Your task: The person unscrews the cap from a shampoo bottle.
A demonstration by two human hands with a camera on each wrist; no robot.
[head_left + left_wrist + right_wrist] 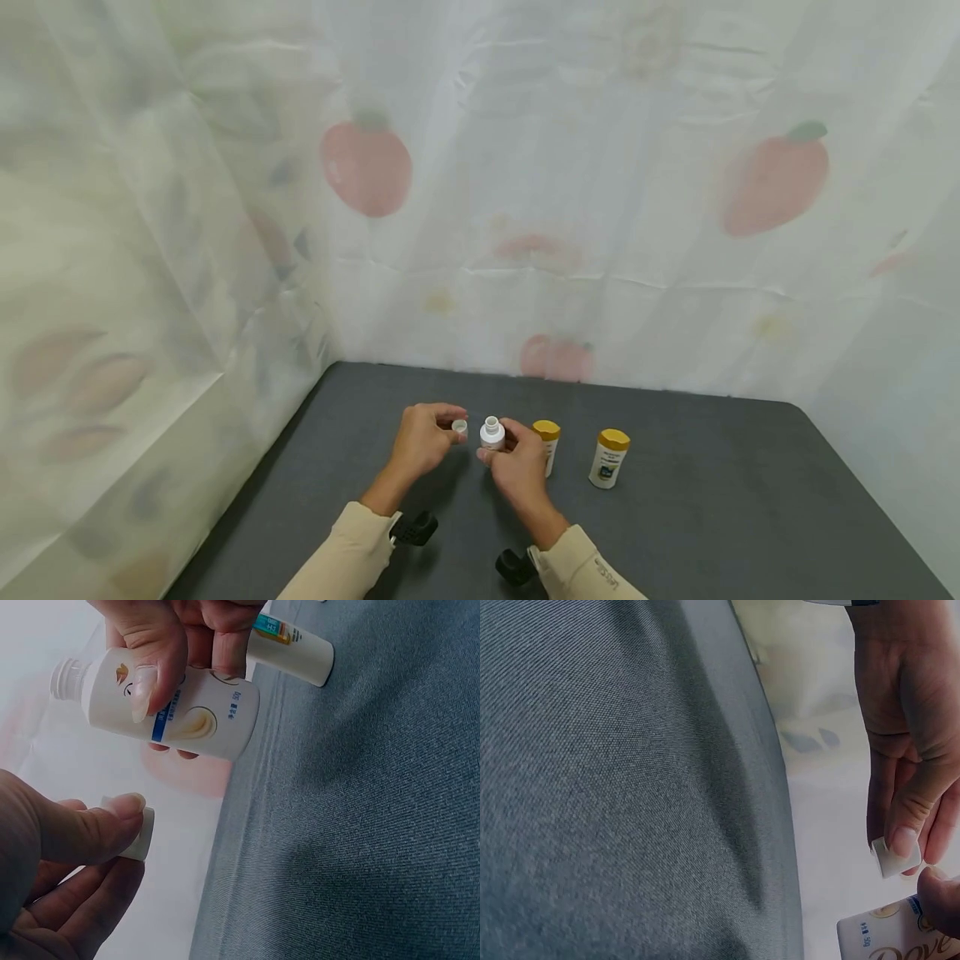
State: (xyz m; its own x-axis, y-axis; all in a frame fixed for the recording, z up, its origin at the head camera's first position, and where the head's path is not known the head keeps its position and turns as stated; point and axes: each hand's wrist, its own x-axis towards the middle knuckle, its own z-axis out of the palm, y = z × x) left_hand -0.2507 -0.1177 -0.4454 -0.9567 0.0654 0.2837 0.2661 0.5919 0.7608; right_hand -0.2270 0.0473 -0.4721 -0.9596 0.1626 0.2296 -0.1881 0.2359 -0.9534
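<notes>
Nearest you, at the near edge of the grey worktop (697,500), your two cream sleeves come in, each with a black wrist mount. Your left hand (422,439) pinches a small white cap (460,428) between thumb and fingertips; in the left wrist view the thumb lies flat across the cap (139,834) with the other fingers curled beneath. Your right hand (517,467) is wrapped round a white bottle (492,433), thumb on its front label and fingers behind, as the left wrist view shows it (169,705). The bottle's threaded neck is bare and points toward the cap; cap and neck are just beside each other but apart. Both are held above the worktop, about midway between its left and right edges.

Just to the right of your right hand stands a yellow-capped bottle (548,444), upright, and further right a second yellow-capped bottle (610,457), also upright. A fruit-printed sheet (525,208) hangs behind the far edge and along the left edge.
</notes>
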